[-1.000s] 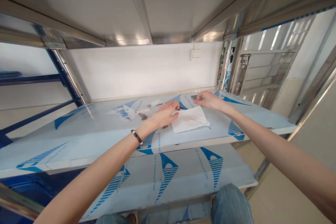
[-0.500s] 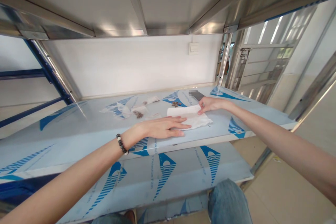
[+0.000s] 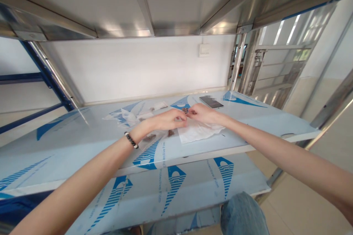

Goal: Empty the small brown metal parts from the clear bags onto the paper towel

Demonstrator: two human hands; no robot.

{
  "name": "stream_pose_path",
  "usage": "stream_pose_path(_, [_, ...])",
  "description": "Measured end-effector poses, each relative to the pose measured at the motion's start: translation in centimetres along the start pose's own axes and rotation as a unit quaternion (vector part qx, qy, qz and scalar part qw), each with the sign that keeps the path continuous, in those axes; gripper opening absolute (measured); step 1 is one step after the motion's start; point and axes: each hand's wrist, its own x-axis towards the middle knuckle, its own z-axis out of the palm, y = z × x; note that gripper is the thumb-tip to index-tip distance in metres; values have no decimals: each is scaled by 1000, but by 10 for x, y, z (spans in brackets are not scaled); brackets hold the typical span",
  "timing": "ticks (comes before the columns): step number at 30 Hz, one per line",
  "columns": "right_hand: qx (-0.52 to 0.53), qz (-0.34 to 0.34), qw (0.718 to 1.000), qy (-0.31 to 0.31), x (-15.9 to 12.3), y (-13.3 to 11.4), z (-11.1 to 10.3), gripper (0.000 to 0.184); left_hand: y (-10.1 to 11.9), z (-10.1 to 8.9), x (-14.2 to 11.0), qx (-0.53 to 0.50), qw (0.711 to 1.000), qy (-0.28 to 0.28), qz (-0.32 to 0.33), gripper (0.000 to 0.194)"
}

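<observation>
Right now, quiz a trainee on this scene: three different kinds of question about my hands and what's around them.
1. True or false: a bracelet of round black and pale beads circles the left wrist.
2. Which lies just beyond the right hand: (a) round metal bowl, (b) flat, dark rectangular phone, (c) yellow sponge?
3. Fill in: the wrinkled white paper sheet lies on glossy film printed in ____.

Key: 1 true; 2 b; 3 blue.

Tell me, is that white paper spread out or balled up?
Spread out: the white paper lies broad, lightly wrinkled, on the shelf.
</observation>
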Motion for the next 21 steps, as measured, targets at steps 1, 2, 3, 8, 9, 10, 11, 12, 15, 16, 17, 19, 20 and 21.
stream_pose_path(1, [-17,-10,1000,10,-1,1,8,38,-3,-3,-1,5,1000,14,-16,21])
stream_pose_path(2, [-42,-17,999,18,-3,3,14,36,-6,-6,-3,6,999,29,-31,23])
stream_pose_path(3, [-68,-22,997,24,-6,4,19,35,-8,-7,-4,2,998,44,-43,24])
stream_pose_path(8, [-123,-60,990,40,-15,7,27,28,-14,-1,-5,-21,995,88,-40,22])
stream_pose_path(9, [-128,-62,989,44,-16,6,27,26,-14,2,-5,-18,995,94,-31,22])
stream_pose_path(10, [-133,-60,988,46,-16,6,27,25,-14,5,-5,-13,995,99,-18,22])
stream_pose_path(11, [-136,-53,988,47,-15,6,27,24,-13,8,-5,-9,995,103,-3,22])
stream_pose_path(12, [-138,-41,988,49,-15,5,27,24,-13,11,-6,-5,995,104,13,22])
stream_pose_path(15, [-132,-13,990,56,-14,5,27,25,-11,17,-10,1,995,93,42,22])
stream_pose_path(16, [-130,-10,990,60,-14,5,27,26,-11,18,-11,1,995,89,45,22])
stream_pose_path(17, [-128,-9,990,64,-14,5,27,28,-11,19,-12,2,995,86,45,22])
stream_pose_path(19, [-123,-12,990,72,-15,5,26,29,-12,20,-12,7,995,84,45,20])
stream_pose_path(20, [-118,-15,990,77,-14,6,26,29,-12,21,-12,11,995,85,48,19])
stream_pose_path(21, [-109,-15,991,81,-14,6,25,28,-13,21,-12,17,995,86,52,18])
